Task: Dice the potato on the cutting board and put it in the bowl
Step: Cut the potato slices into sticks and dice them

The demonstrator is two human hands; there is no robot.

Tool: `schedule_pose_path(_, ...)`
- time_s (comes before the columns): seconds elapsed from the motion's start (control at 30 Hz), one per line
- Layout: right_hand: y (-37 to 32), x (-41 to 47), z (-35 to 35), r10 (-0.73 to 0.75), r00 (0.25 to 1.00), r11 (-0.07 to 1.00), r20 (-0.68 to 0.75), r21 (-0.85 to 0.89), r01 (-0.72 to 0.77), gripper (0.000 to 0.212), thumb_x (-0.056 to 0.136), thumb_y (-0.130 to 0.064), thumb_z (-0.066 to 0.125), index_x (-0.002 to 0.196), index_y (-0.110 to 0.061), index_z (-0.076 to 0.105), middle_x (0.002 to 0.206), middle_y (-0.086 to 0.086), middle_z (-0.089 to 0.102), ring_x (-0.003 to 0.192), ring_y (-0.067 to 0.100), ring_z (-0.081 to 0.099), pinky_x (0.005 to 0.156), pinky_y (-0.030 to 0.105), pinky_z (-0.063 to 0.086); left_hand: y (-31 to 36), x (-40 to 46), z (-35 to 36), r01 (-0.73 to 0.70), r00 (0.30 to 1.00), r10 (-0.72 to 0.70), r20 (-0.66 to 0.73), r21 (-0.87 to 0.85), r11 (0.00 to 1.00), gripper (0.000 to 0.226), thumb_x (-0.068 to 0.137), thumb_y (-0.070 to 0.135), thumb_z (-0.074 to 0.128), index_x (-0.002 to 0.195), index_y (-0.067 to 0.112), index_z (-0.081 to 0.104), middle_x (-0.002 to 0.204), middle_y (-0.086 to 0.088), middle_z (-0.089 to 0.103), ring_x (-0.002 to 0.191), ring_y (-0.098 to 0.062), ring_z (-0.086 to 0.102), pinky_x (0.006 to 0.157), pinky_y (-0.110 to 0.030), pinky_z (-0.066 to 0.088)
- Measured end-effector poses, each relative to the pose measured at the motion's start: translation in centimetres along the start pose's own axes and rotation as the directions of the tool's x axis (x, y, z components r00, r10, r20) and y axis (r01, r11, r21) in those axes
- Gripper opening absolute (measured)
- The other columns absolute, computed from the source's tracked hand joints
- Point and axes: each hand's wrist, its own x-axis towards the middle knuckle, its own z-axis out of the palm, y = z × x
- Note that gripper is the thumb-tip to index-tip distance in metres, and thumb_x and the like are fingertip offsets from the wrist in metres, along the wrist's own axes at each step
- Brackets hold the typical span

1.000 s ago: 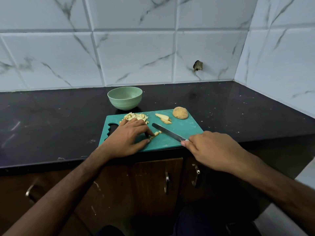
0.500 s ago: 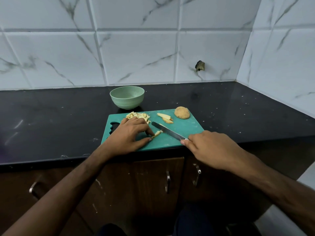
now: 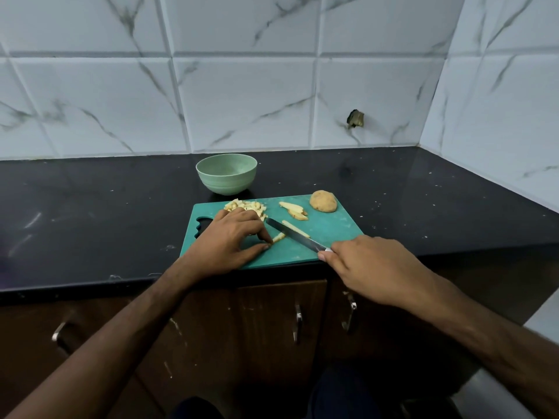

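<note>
While the left hand (image 3: 230, 240) is lying knuckles-up on the teal cutting board (image 3: 329, 234), its thumb and forefinger are pinching the near end of a short potato strip (image 3: 279, 237). The right hand (image 3: 372, 267) is gripping the handle of a knife (image 3: 295, 235) at the board's front right edge; handle is hidden under the fingers, only the blade is showing. Blade is running diagonally up-left across the board, tip ending near the left hand's knuckles, edge sitting just beside the pinched strip, probably touching it, hard to tell at this angle. Another thin strip (image 3: 295, 228) is lying along the far side of the blade. A pile of diced potato (image 3: 246, 206) is sitting at the board's back left, partly covered by the left hand's fingers. A few uncut slices (image 3: 295, 210) are lying at the back centre, and an unpeeled potato half (image 3: 323, 201) is resting cut-side down in the back right corner. The pale green bowl (image 3: 226, 173) is standing on the black surface (image 3: 90, 213) just behind the board, apart from it; no dice are showing in the part of its inside that is visible. White marble-look tiles (image 3: 242, 101) are covering the wall behind, with a dark hole (image 3: 356, 118) in one tile. Brown cabinet doors (image 3: 272, 328) with metal handles are showing below the surface edge.
</note>
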Motion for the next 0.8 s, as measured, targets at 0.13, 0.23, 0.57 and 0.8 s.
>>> schedule_pose_path(0.13,-0.4,-0.9,0.8,-0.025,0.999,0.999,0.027,-0.021,0.025,0.044,0.107,-0.057,0.022,0.087,-0.029,0.050,0.078,-0.007,0.055,0.068,0.007,0.053,0.056,0.027,0.035,-0.2,0.1,0.0,-0.001,1.000,0.001,-0.001,-0.013,1.000,0.021,0.091,0.047,0.060,0.103,0.033,0.070,0.106,0.020,0.056,0.104,0.002,0.047,0.089,-0.016,0.028)
schedule_pose_path(0.23,-0.7,-0.9,1.4,-0.018,1.000,0.999,0.018,-0.029,0.018,0.042,0.107,-0.056,0.023,0.088,-0.029,0.049,0.074,-0.008,0.051,0.064,0.007,0.050,0.054,0.026,0.033,-0.1,0.1,0.1,-0.002,1.000,0.001,-0.003,-0.017,1.000,0.021,0.091,0.047,0.061,0.102,0.033,0.071,0.105,0.021,0.056,0.104,0.001,0.048,0.087,-0.016,0.028)
schedule_pose_path(0.57,-0.8,-1.4,-0.5,-0.021,1.000,1.000,0.017,-0.020,0.021,0.046,0.107,-0.056,0.021,0.074,-0.030,0.039,0.075,-0.008,0.051,0.064,0.005,0.048,0.054,0.026,0.032,-0.1,-0.2,0.0,-0.002,0.998,0.003,-0.061,0.010,1.000,0.025,0.092,0.056,0.054,0.099,0.036,0.068,0.100,0.022,0.058,0.099,0.000,0.051,0.084,-0.029,0.032)
schedule_pose_path(0.8,-0.7,-1.1,0.6,-0.014,0.999,1.000,0.052,0.020,0.013,0.045,0.107,-0.057,0.023,0.078,-0.030,0.044,0.076,-0.007,0.054,0.066,0.006,0.051,0.058,0.027,0.037,-0.3,-0.2,0.1,0.002,0.998,-0.002,-0.058,0.005,1.000,0.023,0.089,0.055,0.054,0.096,0.039,0.068,0.100,0.023,0.057,0.099,0.001,0.049,0.083,-0.030,0.030)
